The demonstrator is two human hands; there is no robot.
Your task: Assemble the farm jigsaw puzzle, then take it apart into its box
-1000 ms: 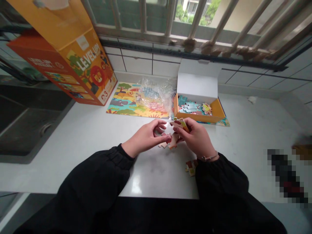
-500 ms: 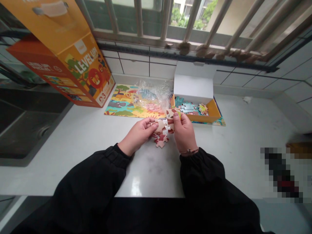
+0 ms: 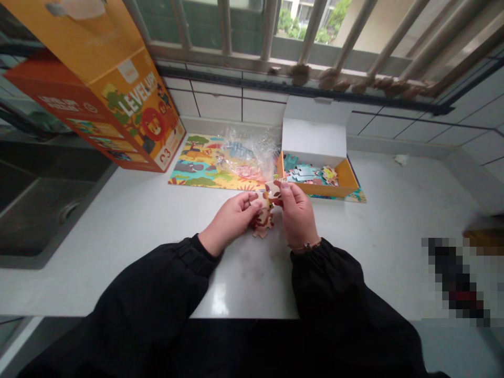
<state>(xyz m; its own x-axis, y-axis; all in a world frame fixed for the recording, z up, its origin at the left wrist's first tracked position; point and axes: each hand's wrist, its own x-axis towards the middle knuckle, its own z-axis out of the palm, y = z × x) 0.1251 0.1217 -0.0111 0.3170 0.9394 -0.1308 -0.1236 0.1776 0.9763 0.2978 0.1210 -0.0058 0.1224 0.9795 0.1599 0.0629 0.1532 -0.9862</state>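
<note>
My left hand [image 3: 235, 218] pinches a cream-and-brown puzzle piece [image 3: 260, 201] between thumb and fingers. Close beside it, my right hand [image 3: 297, 210] grips another cream-and-brown puzzle piece [image 3: 274, 190], partly covered by the fingers. The two pieces meet or overlap at their edges; whether they interlock I cannot tell. Under the left fingertips, further reddish-brown puzzle pieces [image 3: 260, 229] show just above or on the counter. Behind the right hand stands an open yellow box [image 3: 346, 178] with its white lid raised, holding several loose puzzle pieces [image 3: 305, 172].
A colourful animal picture sheet [image 3: 197, 167] lies at the back, with a crumpled clear plastic bag [image 3: 252, 155] and pinkish pieces on it. The large orange puzzle box [image 3: 137, 115] stands at left beside the dark sink [image 3: 39, 210]. Window bars [image 3: 271, 31] rise behind the white counter [image 3: 374, 252].
My left hand has shifted slightly right, closer to the right hand. The right hand's piece has tilted and turned, and the gap between the held pieces has narrowed.
</note>
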